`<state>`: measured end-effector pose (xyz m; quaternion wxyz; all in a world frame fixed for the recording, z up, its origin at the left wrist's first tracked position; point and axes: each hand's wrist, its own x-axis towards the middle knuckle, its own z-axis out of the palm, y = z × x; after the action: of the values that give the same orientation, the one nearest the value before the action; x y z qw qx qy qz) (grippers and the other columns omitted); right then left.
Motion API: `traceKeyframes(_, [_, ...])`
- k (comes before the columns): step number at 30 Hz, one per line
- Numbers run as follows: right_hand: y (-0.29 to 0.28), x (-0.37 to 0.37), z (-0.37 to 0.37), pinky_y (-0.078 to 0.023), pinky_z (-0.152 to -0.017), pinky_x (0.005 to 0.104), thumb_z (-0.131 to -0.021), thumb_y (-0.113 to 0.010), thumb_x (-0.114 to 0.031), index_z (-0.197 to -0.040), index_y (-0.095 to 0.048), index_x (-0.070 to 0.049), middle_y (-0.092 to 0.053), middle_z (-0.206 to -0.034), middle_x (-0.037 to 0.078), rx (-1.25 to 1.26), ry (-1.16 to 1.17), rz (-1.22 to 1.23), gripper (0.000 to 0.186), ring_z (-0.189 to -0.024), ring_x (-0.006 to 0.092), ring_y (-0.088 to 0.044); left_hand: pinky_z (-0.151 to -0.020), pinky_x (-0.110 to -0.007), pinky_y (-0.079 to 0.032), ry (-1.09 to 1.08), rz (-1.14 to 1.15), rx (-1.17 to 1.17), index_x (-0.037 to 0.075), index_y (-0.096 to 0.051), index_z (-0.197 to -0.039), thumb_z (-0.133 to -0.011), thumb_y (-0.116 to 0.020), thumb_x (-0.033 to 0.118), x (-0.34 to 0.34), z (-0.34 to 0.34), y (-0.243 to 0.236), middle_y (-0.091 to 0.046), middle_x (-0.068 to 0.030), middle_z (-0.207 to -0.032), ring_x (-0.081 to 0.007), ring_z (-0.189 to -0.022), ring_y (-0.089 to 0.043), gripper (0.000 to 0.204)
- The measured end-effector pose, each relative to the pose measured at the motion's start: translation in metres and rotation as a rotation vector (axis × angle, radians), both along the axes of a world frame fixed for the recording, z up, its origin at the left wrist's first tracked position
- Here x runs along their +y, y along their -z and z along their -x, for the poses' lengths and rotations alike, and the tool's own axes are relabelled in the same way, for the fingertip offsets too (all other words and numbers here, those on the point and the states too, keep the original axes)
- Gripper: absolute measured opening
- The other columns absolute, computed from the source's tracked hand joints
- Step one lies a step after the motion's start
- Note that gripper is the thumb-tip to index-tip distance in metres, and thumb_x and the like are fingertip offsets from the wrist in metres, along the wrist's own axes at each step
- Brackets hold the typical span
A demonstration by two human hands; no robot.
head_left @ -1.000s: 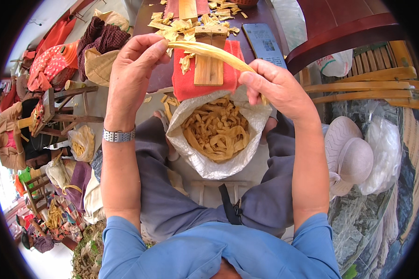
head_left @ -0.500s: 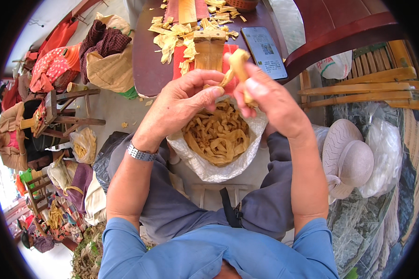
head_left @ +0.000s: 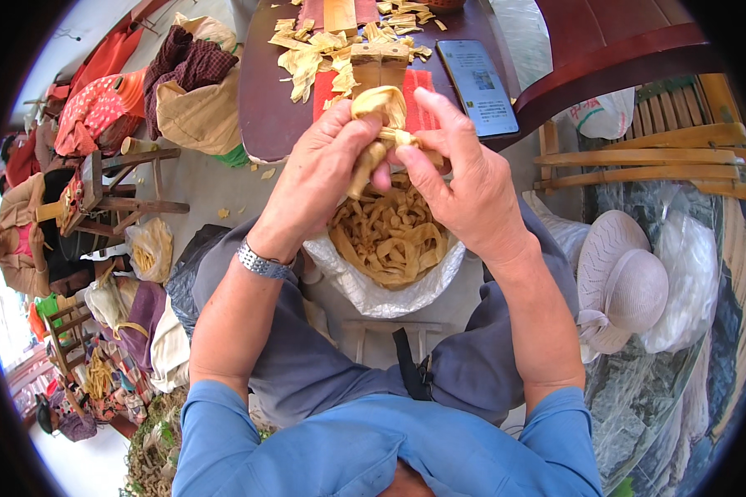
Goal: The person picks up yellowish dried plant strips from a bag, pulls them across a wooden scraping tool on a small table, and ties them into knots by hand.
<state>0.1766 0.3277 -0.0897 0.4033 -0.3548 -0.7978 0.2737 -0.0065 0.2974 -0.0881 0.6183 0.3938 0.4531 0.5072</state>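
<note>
A soft, pale yellow strip (head_left: 379,105) is looped and twisted between my two hands, above a white woven sack (head_left: 348,277). My left hand (head_left: 317,170) pinches the loop and one hanging end on its left side. On the other side my right hand (head_left: 477,195) grips the twisted part with thumb and fingers, its index finger raised. Many knotted strips (head_left: 394,240) in a darker yellow-brown fill the sack between my knees. Just beyond my hands, a wooden block (head_left: 380,56) stands on a red cloth (head_left: 420,83).
Loose dry yellow pieces (head_left: 302,62) lie scattered on the dark red table (head_left: 264,108). A phone (head_left: 477,87) with a lit screen rests at its right edge. A woven hat (head_left: 630,286) and clear plastic bag (head_left: 688,282) are at right; a wooden stool (head_left: 133,178) stands left.
My right hand has turned and come down beside my left. The strip, earlier raised in my right hand, now forms a rounded loop held between both hands.
</note>
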Motion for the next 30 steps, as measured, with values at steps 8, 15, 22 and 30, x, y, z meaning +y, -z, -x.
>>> traceKeyframes(8, [-0.001, 0.002, -0.004, -0.052, -0.073, 0.0263, -0.103, -0.057, -0.021, -0.125, -0.051, 0.0, -0.064, -0.09, 0.005, 0.187, -0.317, 0.951, 0.032, -0.078, 0.0101, -0.061, -0.044, -0.017, -0.043, 0.194, -0.012, 0.115, 0.004, -0.054, -0.125, -0.108, -0.045, 0.023, -0.007, 0.006, 0.004, -0.062, 0.0005, -0.077, -0.0039, -0.056, -0.056, 0.027])
traceKeyframes(15, [0.003, 0.0, 0.0, -0.054, -0.069, 0.0254, -0.1, -0.057, -0.016, -0.123, -0.052, 0.0, -0.068, -0.087, 0.006, 0.367, -0.211, 0.847, 0.029, -0.073, 0.0094, -0.065, -0.062, -0.021, -0.051, 0.232, 0.099, -0.168, 0.004, -0.053, -0.129, -0.105, -0.054, 0.022, -0.008, 0.012, -0.012, -0.067, -0.0045, -0.087, -0.0085, -0.068, -0.062, 0.031])
traceKeyframes(22, [0.008, -0.003, -0.004, -0.053, -0.076, 0.0264, -0.096, -0.058, -0.008, -0.121, -0.05, -0.001, -0.069, -0.096, 0.008, 0.288, -0.172, 0.663, 0.027, -0.085, 0.0096, -0.064, -0.074, -0.023, -0.052, 0.261, 0.123, -0.264, 0.004, -0.054, -0.129, -0.1, -0.06, 0.015, -0.011, 0.016, -0.006, -0.066, -0.0049, -0.097, -0.0094, -0.08, -0.063, 0.032])
traceKeyframes(30, [-0.01, 0.013, -0.033, -0.051, -0.086, 0.0274, -0.093, -0.062, -0.006, -0.135, -0.045, -0.004, -0.068, -0.107, 0.01, 0.177, -0.237, 0.716, 0.046, -0.096, 0.0113, -0.063, -0.078, -0.028, -0.05, 0.24, 0.155, -0.096, 0.002, -0.055, -0.128, -0.092, -0.056, 0.007, -0.009, 0.025, -0.003, -0.064, -0.0072, -0.104, -0.0156, -0.082, -0.062, 0.036])
